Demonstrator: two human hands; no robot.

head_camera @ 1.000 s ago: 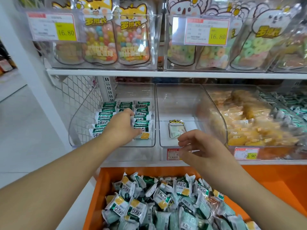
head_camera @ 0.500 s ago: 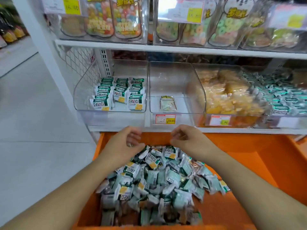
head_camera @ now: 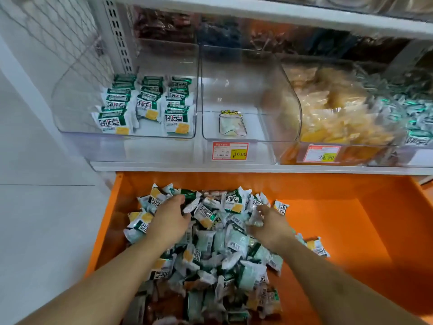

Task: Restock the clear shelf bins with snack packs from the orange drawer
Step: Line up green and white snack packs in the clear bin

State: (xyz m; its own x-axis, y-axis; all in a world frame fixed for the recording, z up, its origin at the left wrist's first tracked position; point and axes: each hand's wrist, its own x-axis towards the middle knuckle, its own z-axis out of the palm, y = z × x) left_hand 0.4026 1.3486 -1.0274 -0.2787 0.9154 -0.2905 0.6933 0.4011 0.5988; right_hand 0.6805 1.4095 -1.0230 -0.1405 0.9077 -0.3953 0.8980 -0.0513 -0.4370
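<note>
Both hands have dropped from the shelf bins into the orange drawer (head_camera: 339, 191). Left hand (head_camera: 169, 221) rests on the heap of snack packs (head_camera: 210, 249), its grip curling round one; right hand (head_camera: 269, 225) pinches a pack. Leftmost clear bin (head_camera: 77, 118) holds three rows.

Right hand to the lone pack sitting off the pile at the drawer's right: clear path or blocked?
Probably clear. The right hand rests on the pile's right edge, gripping packs, and the lone pack lies on bare orange drawer floor beside that forearm. Nothing lies between them, though the hand looks occupied.
</note>
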